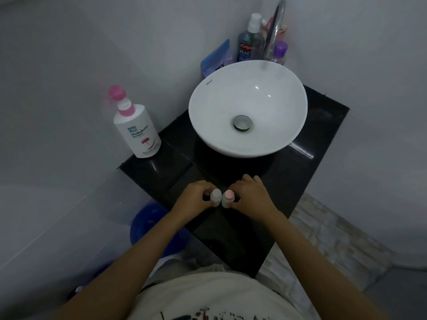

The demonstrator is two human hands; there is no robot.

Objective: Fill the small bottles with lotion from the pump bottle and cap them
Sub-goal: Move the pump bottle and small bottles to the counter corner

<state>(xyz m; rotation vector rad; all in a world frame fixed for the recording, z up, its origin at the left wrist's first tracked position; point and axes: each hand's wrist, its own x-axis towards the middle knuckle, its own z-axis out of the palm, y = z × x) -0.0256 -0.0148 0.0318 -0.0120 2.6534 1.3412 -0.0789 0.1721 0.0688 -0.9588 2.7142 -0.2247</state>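
Two small bottles stand side by side on the black counter [300,181] near its front edge. The white-capped small bottle [215,197] is gripped by my left hand [195,198]. The pink-capped small bottle [228,197] is gripped by my right hand [250,196]. Both caps are on, and the two bottles almost touch. The white pump bottle [138,132] with a pink pump head stands upright at the counter's far left corner, well away from both hands.
A white bowl sink [248,107] fills the middle of the counter, with a chrome tap [275,28] behind it. Toiletry bottles [250,40] and a blue pouch [217,57] crowd the back corner. A blue bucket [147,222] sits on the floor at left.
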